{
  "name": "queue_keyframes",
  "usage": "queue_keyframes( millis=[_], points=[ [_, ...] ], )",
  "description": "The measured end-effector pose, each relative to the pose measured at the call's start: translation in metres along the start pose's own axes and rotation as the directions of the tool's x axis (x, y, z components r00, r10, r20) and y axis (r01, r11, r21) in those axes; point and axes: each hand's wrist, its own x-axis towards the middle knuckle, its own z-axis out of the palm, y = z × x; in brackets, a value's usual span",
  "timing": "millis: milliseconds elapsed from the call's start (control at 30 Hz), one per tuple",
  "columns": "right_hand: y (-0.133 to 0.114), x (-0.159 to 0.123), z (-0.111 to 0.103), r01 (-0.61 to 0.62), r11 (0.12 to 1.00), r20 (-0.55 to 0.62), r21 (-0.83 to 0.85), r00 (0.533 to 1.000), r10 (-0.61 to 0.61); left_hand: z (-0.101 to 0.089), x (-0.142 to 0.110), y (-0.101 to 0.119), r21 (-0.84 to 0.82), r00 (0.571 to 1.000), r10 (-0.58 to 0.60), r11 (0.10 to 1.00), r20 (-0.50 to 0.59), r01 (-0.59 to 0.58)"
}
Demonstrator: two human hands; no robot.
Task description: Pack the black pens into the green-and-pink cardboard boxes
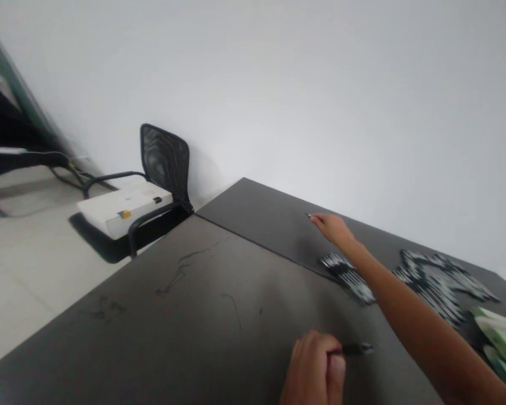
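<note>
My left hand [314, 368] is low at the near edge of the dark table [219, 298], closed in a fist round a black pen [356, 349] that points right. My right arm stretches out across the table. At the far edge, my right hand [333, 228] has its fingertips pinched on a small item [309, 215] too tiny to name. A small row of black-and-white pens [348, 275] lies just under my right forearm. A bigger heap of the same pens [441, 281] lies to the right.
Green-and-white boxes [500, 337] sit at the table's right edge. A black mesh chair [164, 163] stands left of the table with a flat white box [124, 209] on its seat. A white wall is behind, and there is pale floor to the left.
</note>
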Motion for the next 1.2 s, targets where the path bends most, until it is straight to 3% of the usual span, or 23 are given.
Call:
queue_keyframes(
  millis=[167,267,333,433,633,767,867,1000,1200],
  points=[
    [-0.028,-0.142,-0.030,0.123,0.970,-0.065,0.210,0.992,-0.112,-0.015,-0.006,0.013,-0.058,0.999,0.012,0.998,0.053,-0.009],
    [-0.040,-0.230,-0.037,0.179,0.915,-0.211,0.361,0.972,-0.108,-0.022,-0.010,0.016,-0.082,0.998,0.043,0.996,0.055,-0.039],
    [-0.044,-0.275,-0.038,0.182,0.884,-0.271,0.430,0.960,-0.065,-0.025,-0.011,0.017,-0.092,0.996,0.069,0.994,0.062,-0.063],
    [-0.046,-0.318,-0.039,0.127,0.868,-0.291,0.480,0.956,0.021,-0.028,-0.014,0.018,-0.108,0.986,0.133,0.987,0.096,-0.122],
    [-0.040,-0.347,-0.038,0.138,0.821,-0.387,0.554,0.916,0.108,-0.034,-0.015,0.025,-0.022,0.946,0.254,0.967,0.202,-0.255],
    [-0.034,-0.356,-0.041,0.123,0.803,-0.356,0.583,0.927,0.116,-0.039,-0.013,0.029,0.074,0.922,0.259,0.954,0.287,-0.291],
    [-0.030,-0.360,-0.047,0.160,0.810,-0.348,0.564,0.936,0.057,-0.041,-0.011,0.035,0.143,0.903,0.290,0.927,0.315,-0.348],
    [-0.028,-0.361,-0.057,0.278,0.807,-0.391,0.521,0.918,-0.063,-0.041,-0.008,0.043,0.221,0.848,0.391,0.847,0.358,-0.484],
    [-0.030,-0.365,-0.067,0.271,0.822,-0.357,0.501,0.930,-0.089,-0.041,-0.007,0.048,0.257,0.832,0.403,0.818,0.380,-0.514]
  ],
)
